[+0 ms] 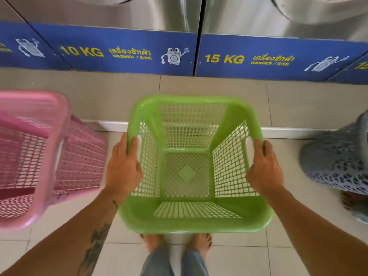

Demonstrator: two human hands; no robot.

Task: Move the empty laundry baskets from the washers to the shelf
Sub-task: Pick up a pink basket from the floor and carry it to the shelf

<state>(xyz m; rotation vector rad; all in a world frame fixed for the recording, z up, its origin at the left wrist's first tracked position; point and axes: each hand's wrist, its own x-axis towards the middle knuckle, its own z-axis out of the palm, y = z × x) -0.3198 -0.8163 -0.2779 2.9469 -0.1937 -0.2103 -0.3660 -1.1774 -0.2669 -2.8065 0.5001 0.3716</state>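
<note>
A green basket [194,166] sits in the middle of the view, empty, its mesh floor and walls bare, held over the tiled floor [249,255] in front of two steel washers [119,18] whose blue base panels read 10 KG and 15 KG. The left hand [123,168] grips the basket's left rim at the handle slot, fingers [132,145] curled over the edge and pressed together around it; the right hand [263,166] grips the right rim the same way, its fingers wrapped over the lip beside the handle cut-out. A pink basket [39,156] stands just to the left, blurred and tilted, and a grey basket [338,158] shows at the right edge. Bare feet [175,243] and jeans legs appear below the green basket's near rim
</note>
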